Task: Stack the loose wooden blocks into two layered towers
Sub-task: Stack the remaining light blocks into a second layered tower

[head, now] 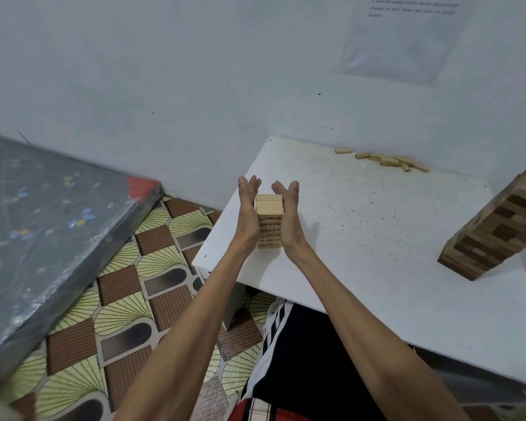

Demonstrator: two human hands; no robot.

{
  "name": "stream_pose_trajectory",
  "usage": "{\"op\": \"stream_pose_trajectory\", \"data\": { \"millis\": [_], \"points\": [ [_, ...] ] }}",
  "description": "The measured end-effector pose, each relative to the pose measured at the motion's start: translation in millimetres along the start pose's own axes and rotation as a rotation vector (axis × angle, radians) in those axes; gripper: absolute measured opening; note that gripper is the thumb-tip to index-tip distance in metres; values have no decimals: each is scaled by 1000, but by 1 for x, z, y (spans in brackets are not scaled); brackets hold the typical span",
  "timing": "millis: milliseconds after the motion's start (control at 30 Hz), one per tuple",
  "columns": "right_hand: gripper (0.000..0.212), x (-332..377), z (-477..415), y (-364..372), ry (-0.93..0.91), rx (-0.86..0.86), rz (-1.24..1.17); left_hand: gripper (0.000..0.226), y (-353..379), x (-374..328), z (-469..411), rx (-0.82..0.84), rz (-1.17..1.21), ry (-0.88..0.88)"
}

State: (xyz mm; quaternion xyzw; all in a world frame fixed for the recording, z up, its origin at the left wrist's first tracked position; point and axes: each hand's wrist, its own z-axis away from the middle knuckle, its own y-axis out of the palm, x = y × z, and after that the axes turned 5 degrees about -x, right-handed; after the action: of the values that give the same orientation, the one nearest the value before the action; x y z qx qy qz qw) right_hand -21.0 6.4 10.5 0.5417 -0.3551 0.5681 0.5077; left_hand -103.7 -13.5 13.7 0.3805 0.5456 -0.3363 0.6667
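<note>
A small tower of pale wooden blocks (269, 221) stands near the left edge of the white table (377, 238). My left hand (248, 205) lies flat against its left side, fingers straight and pointing away from me. My right hand (287, 209) presses flat against its right side in the same way. A larger tower of mixed light and dark wooden blocks (498, 226) stands at the table's right edge. Several loose pale blocks (389, 161) lie scattered at the back of the table by the wall.
The table sits in a corner against a white wall with a paper sheet (401, 34) taped up. A plastic-wrapped mattress (43, 232) lies on the patterned floor (128, 299) to the left. My legs are under the table's near edge.
</note>
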Motion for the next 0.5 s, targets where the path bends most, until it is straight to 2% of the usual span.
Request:
{"op": "stream_pose_trajectory", "data": {
  "millis": [333,500],
  "points": [
    [93,5,1,-4,-2,12,-21,71,-5,1,1,-16,45,2],
    [107,1,0,-3,13,6,-10,71,-3,3,2,-14,78,4]
  ]
}}
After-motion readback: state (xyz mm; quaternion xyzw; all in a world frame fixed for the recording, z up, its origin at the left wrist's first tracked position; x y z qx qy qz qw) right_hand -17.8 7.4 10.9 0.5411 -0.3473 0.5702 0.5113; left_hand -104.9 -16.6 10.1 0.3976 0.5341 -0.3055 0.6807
